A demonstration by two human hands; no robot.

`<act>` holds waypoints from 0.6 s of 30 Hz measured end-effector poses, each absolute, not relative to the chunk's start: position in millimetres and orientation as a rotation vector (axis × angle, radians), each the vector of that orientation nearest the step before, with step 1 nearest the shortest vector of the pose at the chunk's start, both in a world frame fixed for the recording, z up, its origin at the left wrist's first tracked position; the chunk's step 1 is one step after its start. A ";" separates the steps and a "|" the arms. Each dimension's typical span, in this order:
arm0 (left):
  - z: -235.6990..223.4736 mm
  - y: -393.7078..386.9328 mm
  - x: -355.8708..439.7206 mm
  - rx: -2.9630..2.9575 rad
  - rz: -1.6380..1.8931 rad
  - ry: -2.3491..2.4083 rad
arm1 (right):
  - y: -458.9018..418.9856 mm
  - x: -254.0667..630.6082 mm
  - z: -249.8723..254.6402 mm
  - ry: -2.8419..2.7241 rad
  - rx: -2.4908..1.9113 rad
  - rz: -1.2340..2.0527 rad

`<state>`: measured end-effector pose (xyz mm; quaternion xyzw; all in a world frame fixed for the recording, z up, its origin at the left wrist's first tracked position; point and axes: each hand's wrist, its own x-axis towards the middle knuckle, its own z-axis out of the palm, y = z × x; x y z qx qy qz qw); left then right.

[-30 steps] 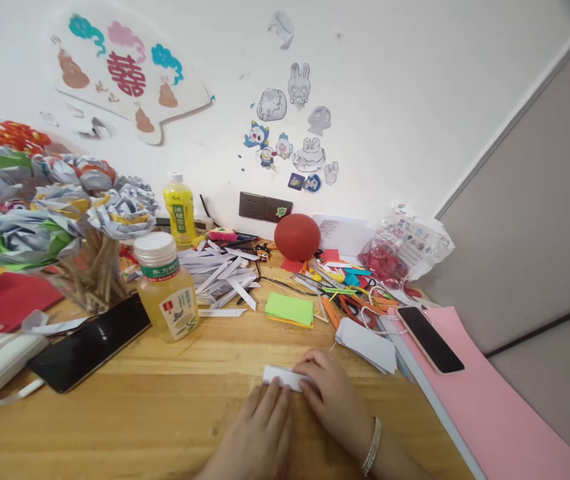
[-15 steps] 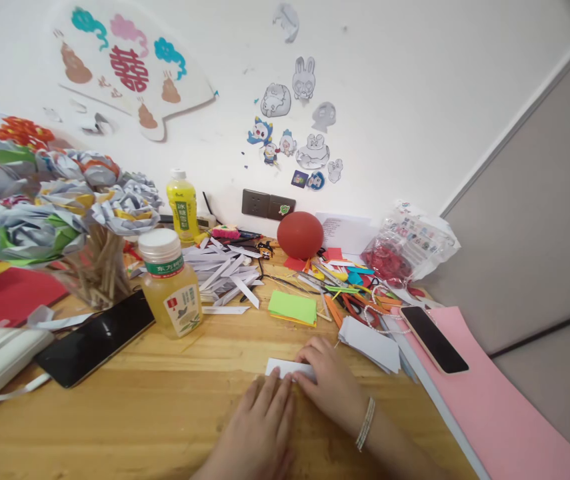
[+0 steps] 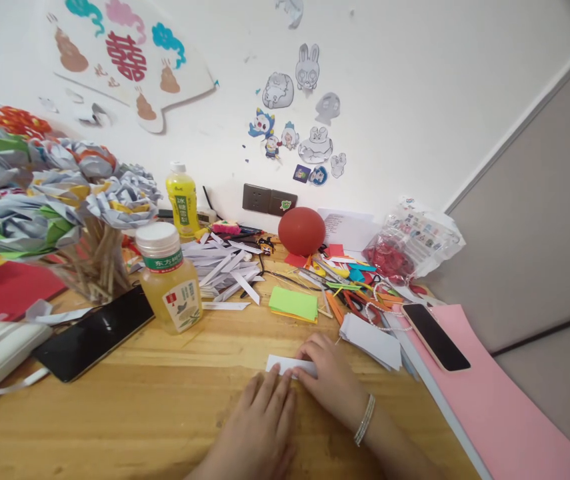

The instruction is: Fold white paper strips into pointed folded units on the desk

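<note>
A narrow white folded strip of paper [image 3: 279, 361] lies flat on the wooden table between my hands. My left hand [image 3: 261, 417] rests with its fingers stretched out, the fingertips pressing the strip's near edge. At the strip's right end, my right hand [image 3: 332, 380] has its thumb on the near side and its fingers curled round the far side, holding it; that end is hidden under the hand. Beyond my right hand sits a stack of white paper sheets [image 3: 372, 340]. Farther back lies a pad of green paper slips [image 3: 293, 303].
A juice bottle [image 3: 169, 283] and a black phone [image 3: 95, 333] stand left, near paper flowers [image 3: 29, 223]. Behind are cut paper strips [image 3: 219, 270], a red balloon [image 3: 301, 231] and scissors among scraps. A second phone [image 3: 435, 337] lies on pink paper [image 3: 509, 407] at right.
The camera view has shifted slightly. Both hands keep almost the same place on the paper strip, with no clear change in the fold.
</note>
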<state>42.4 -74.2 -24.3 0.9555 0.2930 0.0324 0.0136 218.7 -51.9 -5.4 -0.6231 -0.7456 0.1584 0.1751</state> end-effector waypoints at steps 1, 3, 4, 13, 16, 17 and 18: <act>-25.0 -74.2 42.1 2.978 0.099 0.913 | -52.0 218.5 -5.1 -2.111 -1.770 0.450; -26.1 -74.0 41.8 2.983 0.092 0.904 | -52.3 218.3 -4.4 -2.107 -1.775 0.449; -26.4 -73.8 41.7 2.984 0.089 0.900 | -52.4 218.3 -4.3 -2.107 -1.774 0.449; -24.5 -73.8 44.4 2.996 0.065 0.911 | -56.8 219.6 -14.7 -2.108 -1.734 0.328; -34.0 -74.4 42.2 3.019 0.132 0.942 | -59.3 222.3 -18.1 -2.125 -1.729 0.282; -37.0 -74.3 41.2 3.027 0.160 0.954 | -60.0 224.0 -18.4 -2.131 -1.726 0.285; -39.2 -74.0 40.2 3.028 0.181 0.960 | -60.9 226.3 -18.3 -2.132 -1.724 0.295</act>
